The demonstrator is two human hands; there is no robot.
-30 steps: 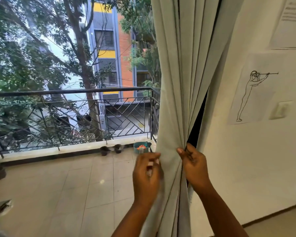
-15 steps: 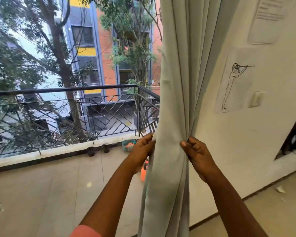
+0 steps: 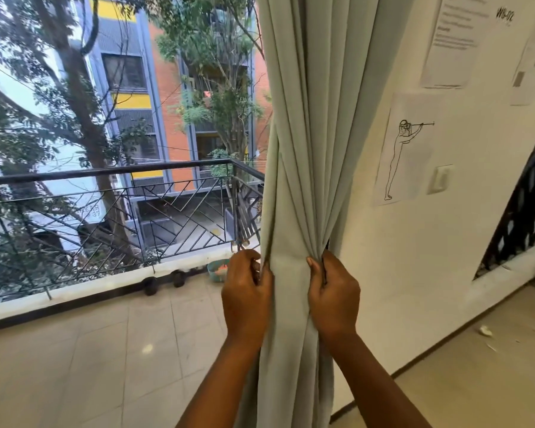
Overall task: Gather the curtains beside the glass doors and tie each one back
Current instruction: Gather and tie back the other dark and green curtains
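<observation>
Gathering step, I reckon: my left hand has its fingers curled round the near edge of the pale grey-green curtain, a soft matte cloth in long vertical pleats hanging between the balcony railing and white wall. My right hand grips the far folds. No tieback in sight, so finding one comes next.

- We see our left hand bare, with no glove, ring or watch that shows.
- Our right hand is bare too, wrist uncovered.
- Both forearms run bare to the bottom edge of the view; no sleeve shows on either one.
- Short nails show on the left fingers.
</observation>
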